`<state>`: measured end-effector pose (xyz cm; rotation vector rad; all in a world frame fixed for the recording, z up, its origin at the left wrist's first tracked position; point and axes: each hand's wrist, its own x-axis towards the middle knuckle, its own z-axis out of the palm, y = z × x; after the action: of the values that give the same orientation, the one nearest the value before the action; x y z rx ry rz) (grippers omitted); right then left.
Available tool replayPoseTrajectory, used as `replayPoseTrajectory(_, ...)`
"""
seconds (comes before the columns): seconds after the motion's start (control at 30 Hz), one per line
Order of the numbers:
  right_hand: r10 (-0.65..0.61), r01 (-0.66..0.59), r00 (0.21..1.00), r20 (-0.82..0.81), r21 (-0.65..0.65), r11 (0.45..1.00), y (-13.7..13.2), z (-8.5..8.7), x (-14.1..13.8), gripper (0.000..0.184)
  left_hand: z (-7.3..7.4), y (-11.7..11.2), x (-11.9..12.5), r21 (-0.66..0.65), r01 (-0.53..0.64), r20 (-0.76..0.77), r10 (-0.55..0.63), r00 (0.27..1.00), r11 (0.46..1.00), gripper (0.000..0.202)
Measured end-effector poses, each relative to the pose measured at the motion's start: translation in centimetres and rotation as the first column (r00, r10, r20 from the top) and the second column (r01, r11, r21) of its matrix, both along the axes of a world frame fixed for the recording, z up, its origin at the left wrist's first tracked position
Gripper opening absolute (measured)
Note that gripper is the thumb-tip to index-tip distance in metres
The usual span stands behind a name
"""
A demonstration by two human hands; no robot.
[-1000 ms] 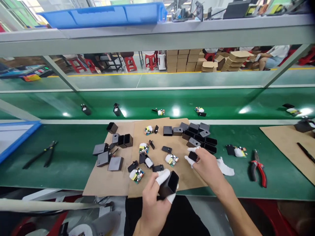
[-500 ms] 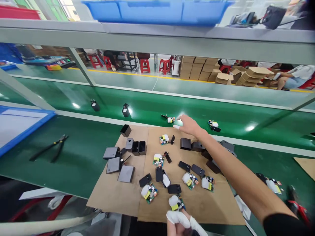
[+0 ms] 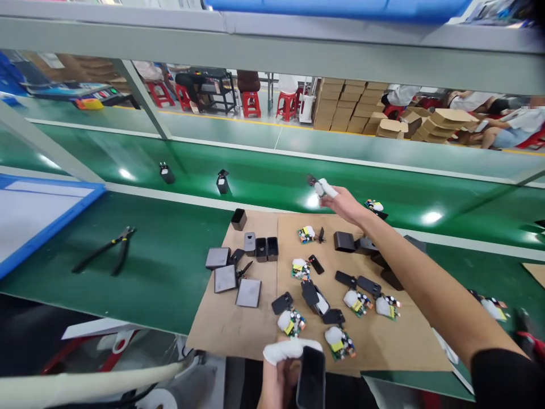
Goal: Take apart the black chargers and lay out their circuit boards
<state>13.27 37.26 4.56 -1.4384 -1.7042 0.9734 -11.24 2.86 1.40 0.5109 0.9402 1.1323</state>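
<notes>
Black casing (image 3: 310, 379), gripped by left hand (image 3: 279, 375), points lengthwise away.

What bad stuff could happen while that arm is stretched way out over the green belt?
1. The right hand pinches a small black part with just its fingertips above the green belt; it could slip and fall.
2. The forearm passes over black cases and circuit boards; it might knock them.
3. The left hand holds a black shell beyond the cardboard; dropped, it might miss the bench.

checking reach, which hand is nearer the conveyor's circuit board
Right. Right hand, pinching a black part, is just left of the circuit board; left hand is far back holding a black casing.
</notes>
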Motion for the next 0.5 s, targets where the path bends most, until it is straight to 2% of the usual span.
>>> replayPoseTrajectory(0.07,0.001,0.001,0.991,-0.131,0.019,1.000,-5.6,1.5,0.4,0.077,0.2,-0.2,-0.4,0.094,-0.026,-0.038,0.029,0.999,0.995,0.032)
replayPoseTrajectory(0.1,0.011,-0.007,0.980,-0.201,0.020,1.000,-9.0,2.2,0.6,0.078,0.4,-0.3,-0.6,0.157,-0.023,-0.064,0.034,0.997,0.987,0.041)
replayPoseTrajectory(0.17,0.017,-0.033,0.903,-0.429,-0.031,0.999,-16.2,3.3,0.8,0.068,0.8,-0.7,-1.2,0.274,0.058,-0.143,-0.019,0.990,0.960,0.069)
replayPoseTrajectory(0.23,0.045,-0.074,0.887,-0.461,-0.045,0.996,-23.1,4.0,0.6,0.067,1.0,-1.1,-1.6,0.335,0.180,-0.253,-0.095,0.963,0.925,0.082)
replayPoseTrajectory(0.3,0.096,-0.098,0.887,-0.451,0.019,0.995,-28.6,4.4,0.1,0.068,1.1,-1.6,-1.7,0.353,0.238,-0.323,-0.121,0.939,0.905,0.086)
replayPoseTrajectory(0.4,0.181,-0.138,0.885,-0.429,0.131,0.982,-33.2,4.8,-0.8,0.068,1.5,-2.3,-1.0,0.413,0.215,-0.349,-0.064,0.935,0.885,0.087)
replayPoseTrajectory(0.5,0.277,-0.201,0.869,-0.410,0.220,0.955,-34.8,5.1,-1.2,0.066,2.6,-2.9,-0.2,0.514,0.226,-0.384,-0.014,0.923,0.828,0.082)
